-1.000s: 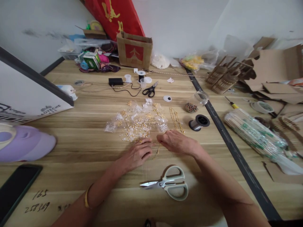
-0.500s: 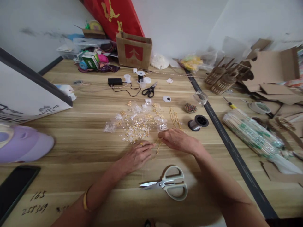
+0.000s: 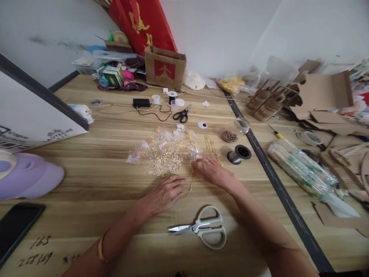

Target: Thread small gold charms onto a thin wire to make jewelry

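Observation:
A thin gold bead chain (image 3: 189, 189) runs between my hands, its loose end hanging down onto the table. My right hand (image 3: 212, 171) pinches the upper part of it, its fingertips partly hidden. From the other side, my left hand (image 3: 167, 192) has its fingers together on the chain near its end. Just beyond the hands lies a spread of gold and clear beads (image 3: 167, 159) among small plastic bags. Another gold chain (image 3: 211, 147) rests past my right hand. Scissors with pale handles (image 3: 198, 227) lie nearer to me, blades pointing left.
To the right stand a spool of thin wire (image 3: 238, 154) and a clear jar of mixed beads (image 3: 230, 135). Black scissors (image 3: 182, 114) lie farther back. A phone (image 3: 20, 227) and a purple object (image 3: 31, 175) are at the left, with wrapped sticks (image 3: 300, 165) at the right.
The view has shifted slightly. Both hands stay almost in place on the chain, with only a small movement of the fingers.

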